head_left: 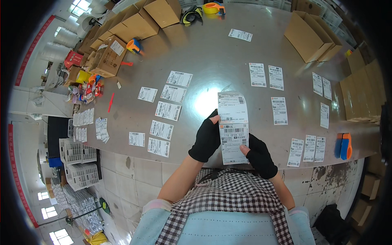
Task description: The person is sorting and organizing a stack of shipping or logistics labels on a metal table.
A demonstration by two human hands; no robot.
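Both hands wear black fingerless gloves. A long white strip of printed shipping labels point(232, 109) is held upright in front of my apron, over the table's near edge. My left hand point(206, 138) grips its left side, with the thumb on the paper's face. Lower down, my right hand point(261, 157) pinches the right edge between thumb and fingers. A fold or seam crosses the strip about halfway. On the metal table point(216, 53), single labels point(168, 111) lie in a slanting column to the left. More labels point(280, 110) lie to the right.
Cardboard boxes stand at the back left point(134, 24), back right point(309, 36) and right edge point(363, 92). An orange-and-blue tape dispenser point(346, 146) sits at the near right. A red strip point(111, 102) and small label piles point(83, 117) lie at far left. White crates point(79, 151) stand beyond the table.
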